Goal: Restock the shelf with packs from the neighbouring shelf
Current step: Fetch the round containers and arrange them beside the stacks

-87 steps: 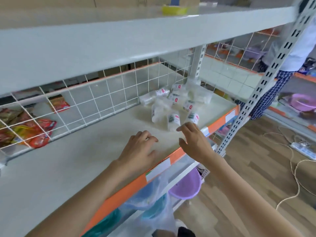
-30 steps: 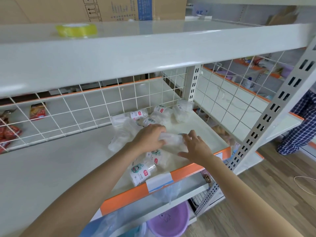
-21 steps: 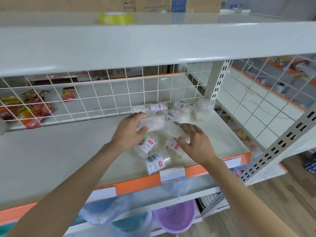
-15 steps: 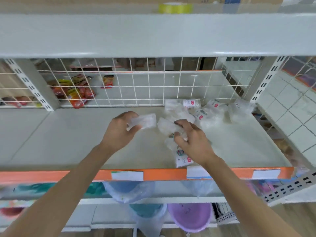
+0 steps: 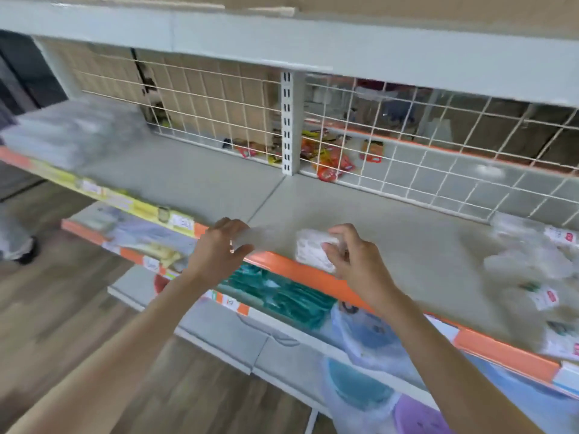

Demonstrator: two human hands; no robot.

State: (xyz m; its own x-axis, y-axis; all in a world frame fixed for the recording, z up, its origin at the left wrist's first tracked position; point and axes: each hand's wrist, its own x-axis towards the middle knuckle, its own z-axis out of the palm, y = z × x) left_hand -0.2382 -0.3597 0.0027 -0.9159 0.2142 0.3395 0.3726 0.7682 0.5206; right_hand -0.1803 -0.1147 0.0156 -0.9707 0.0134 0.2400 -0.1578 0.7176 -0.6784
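Several loose packs [image 5: 529, 267] right of hands; wire grid [image 5: 407, 170] behind.

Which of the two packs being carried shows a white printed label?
The pack in the right hand: this white-labelled pack is opaque white with print, while the clear pack held by the left hand looks transparent and blurred.

No readable text: blur smears it. Red marks on pack labels [image 5: 546, 297] right of the right hand's fingers [image 5: 332, 245], and shelf-edge tags [image 5: 182, 221], can't be read.
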